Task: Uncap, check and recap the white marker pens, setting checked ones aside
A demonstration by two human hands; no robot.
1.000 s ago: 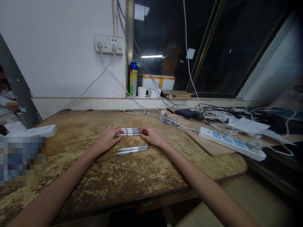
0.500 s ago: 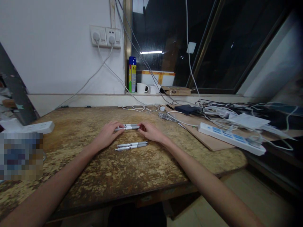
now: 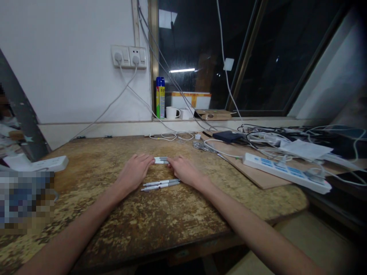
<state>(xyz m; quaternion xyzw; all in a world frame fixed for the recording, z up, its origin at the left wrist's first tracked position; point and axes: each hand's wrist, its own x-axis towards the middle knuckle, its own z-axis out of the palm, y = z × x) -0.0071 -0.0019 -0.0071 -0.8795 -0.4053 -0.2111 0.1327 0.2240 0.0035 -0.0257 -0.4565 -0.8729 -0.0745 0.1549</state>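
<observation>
Both hands at the far middle of the worn worktop (image 3: 137, 229), paint patchy, brown showing through. Between them a small bundle of pens (image 3: 161, 160), white and grey, lying side by side, running left to right; exact count unclear, ends covered by fingers. Left hand (image 3: 136, 172) at the bundle's left end, back of the hand up, fingers bent and close together. Right hand (image 3: 185, 170) at the opposite end, fingers curled in, tips at the grey ends. Grip of each: fingers gathered, only a little spread; thumbs mostly hidden, so cannot tell whether either is closed on the pens or merely pressing their ends. Nearer the front edge, two more pens (image 3: 162, 185) lie next to each other, slightly slanted, right ends just beside the right wrist. To the right, a flat board (image 3: 259, 181) with a white power strip (image 3: 286, 172) lying across it, a tangle of cables (image 3: 265, 134) behind. Near the board's far left corner, a crumpled silvery packet (image 3: 202, 146). On the window sill at the back: a spray can (image 3: 160, 97) upright, a white mug (image 3: 172, 112) beside it, then a cardboard box (image 3: 215, 114).
</observation>
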